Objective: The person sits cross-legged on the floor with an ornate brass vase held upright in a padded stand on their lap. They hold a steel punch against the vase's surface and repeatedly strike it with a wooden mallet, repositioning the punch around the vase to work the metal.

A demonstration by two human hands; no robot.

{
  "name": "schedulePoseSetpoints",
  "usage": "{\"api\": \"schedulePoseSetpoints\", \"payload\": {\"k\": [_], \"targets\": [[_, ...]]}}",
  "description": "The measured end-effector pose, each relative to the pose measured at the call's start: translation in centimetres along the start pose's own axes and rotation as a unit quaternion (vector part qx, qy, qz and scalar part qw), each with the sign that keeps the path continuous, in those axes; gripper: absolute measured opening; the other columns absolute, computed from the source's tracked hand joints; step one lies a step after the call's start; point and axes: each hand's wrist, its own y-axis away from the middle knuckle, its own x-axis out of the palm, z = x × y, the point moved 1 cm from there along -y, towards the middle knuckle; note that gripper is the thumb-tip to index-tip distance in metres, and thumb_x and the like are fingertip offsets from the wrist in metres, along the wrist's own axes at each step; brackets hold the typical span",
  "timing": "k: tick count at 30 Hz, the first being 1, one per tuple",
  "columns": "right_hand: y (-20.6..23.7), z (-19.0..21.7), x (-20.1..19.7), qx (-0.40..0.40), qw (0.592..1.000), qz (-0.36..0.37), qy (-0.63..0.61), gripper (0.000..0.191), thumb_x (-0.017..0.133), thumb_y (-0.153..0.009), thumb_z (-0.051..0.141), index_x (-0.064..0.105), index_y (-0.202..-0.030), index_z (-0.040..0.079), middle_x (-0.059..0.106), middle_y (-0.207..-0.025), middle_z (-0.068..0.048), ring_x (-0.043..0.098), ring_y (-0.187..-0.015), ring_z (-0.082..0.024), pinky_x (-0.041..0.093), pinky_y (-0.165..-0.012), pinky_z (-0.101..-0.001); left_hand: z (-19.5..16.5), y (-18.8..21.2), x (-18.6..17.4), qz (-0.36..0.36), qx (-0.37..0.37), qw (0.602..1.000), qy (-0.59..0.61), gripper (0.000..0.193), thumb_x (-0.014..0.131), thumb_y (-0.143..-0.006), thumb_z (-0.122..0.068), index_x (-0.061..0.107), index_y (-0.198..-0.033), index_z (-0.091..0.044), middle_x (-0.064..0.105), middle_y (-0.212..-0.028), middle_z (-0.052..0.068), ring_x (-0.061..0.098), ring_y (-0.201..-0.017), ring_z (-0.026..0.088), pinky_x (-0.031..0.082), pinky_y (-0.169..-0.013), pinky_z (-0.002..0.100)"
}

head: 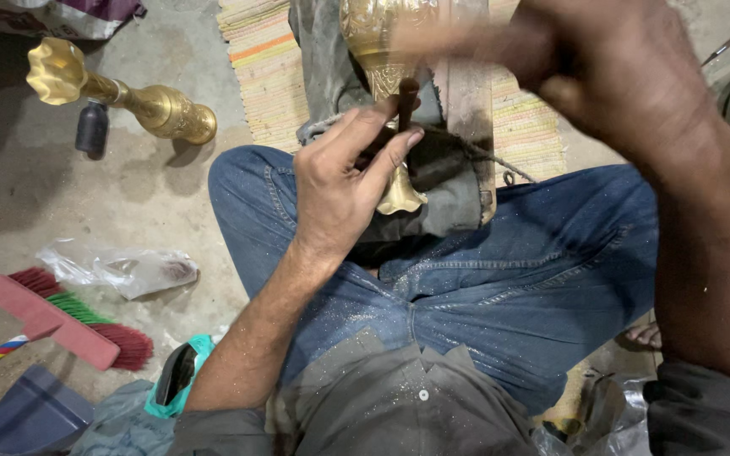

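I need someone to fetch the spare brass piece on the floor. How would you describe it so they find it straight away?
Look at the grey concrete floor left of the seated person's blue-jeaned knee. The golden brass stand lies on its side beside a small black bottle. Its fluted, flower-shaped end and shiny metal set it apart from the red broom nearer the camera.

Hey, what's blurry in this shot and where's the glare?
Head view: the right hand is smeared by motion blur at the top; the left hand and its dark punch are sharp. Glare falls on the brass vase lying on the floor, and metal dust glitters on the jeans.
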Motion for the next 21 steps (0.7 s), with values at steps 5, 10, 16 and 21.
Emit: {"api": "schedulePoseSetpoints", "payload": {"k": [5, 10, 16, 21], "targets": [[0.0, 1.6, -0.6, 0.039, 0.997, -0.019, -0.061, 0.032, 0.085, -0.093, 0.008, 0.057, -0.106, -0.002, 0.057, -0.082, -0.014, 0.060, -0.072, -0.026, 0.048, -0.058, -0.0378, 0.4, 0.2, 0.1, -0.010, -0.005, 1.000, 0.016, 0.030, 0.080, -0.098, -0.018, 0.071, -0.122, -0.004, 0.077, -0.102, 0.006, 0.076, -0.085, 0.013, 0.062, -0.071, 0.028], [0.1, 2.1, -1.2, 0.001, 0.999, -0.006, 0.041, 0.029, 0.083, -0.094, 0.008, 0.064, -0.114, -0.002, 0.063, -0.082, -0.014, 0.065, -0.070, -0.026, 0.053, -0.060, -0.0416, 0.2, 0.5, 0.1, -0.012, 0.015, 1.000, 0.021, 0.032, 0.080, -0.100, -0.017, 0.069, -0.127, -0.004, 0.077, -0.109, 0.007, 0.078, -0.093, 0.014, 0.063, -0.077, 0.028], [0.0, 2.1, -1.3, -0.065, 0.998, -0.016, -0.015, 0.023, 0.079, -0.101, 0.001, 0.063, -0.117, -0.006, 0.065, -0.089, -0.018, 0.067, -0.076, -0.028, 0.055, -0.064, -0.0397, -0.4, 0.3, -0.1, -0.007, -0.001, 1.000, -0.004, 0.033, 0.079, -0.099, -0.015, 0.070, -0.130, -0.006, 0.076, -0.104, 0.005, 0.073, -0.080, 0.013, 0.058, -0.071, 0.029], [0.1, 1.9, -0.9, -0.050, 0.998, -0.027, -0.022, 0.024, 0.079, -0.103, 0.001, 0.062, -0.119, -0.006, 0.064, -0.092, -0.018, 0.068, -0.082, -0.027, 0.055, -0.067, -0.0392, -0.3, 0.1, -0.2, -0.001, 0.012, 1.000, -0.003, 0.032, 0.080, -0.099, -0.016, 0.070, -0.128, -0.007, 0.077, -0.109, 0.005, 0.075, -0.088, 0.012, 0.061, -0.075, 0.028]]}}
